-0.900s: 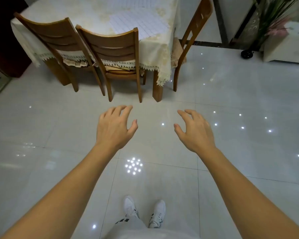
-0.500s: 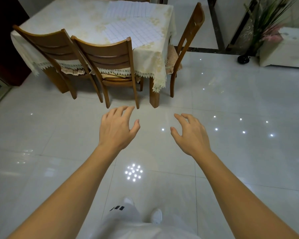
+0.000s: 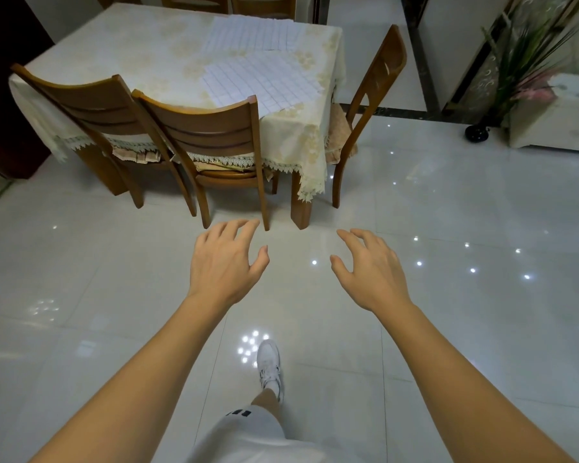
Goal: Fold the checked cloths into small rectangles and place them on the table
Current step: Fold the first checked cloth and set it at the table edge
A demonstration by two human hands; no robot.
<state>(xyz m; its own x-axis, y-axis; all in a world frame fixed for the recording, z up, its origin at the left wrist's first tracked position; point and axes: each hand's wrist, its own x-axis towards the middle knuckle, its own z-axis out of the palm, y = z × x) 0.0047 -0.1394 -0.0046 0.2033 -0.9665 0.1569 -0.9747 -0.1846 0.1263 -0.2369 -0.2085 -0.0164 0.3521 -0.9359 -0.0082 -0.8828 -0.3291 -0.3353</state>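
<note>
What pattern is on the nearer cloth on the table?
White with a fine grid of thin lines on the nearer cloth; seen in the head view.

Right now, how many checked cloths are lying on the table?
2. The far cloth lies at the table's back edge; the near cloth sits toward its right corner. Others may hide underneath.

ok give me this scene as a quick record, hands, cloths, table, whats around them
left hand: open, fingers spread, holding nothing, above the floor
right hand: open, holding nothing, apart from the left
checked cloths: near cloth and far cloth, both spread flat on the table
table: cream tablecloth, ahead of both hands
seating: near chairs tucked in, side chair at the right end
floor: glossy pale tiles
task state: no cloth picked up yet
</note>
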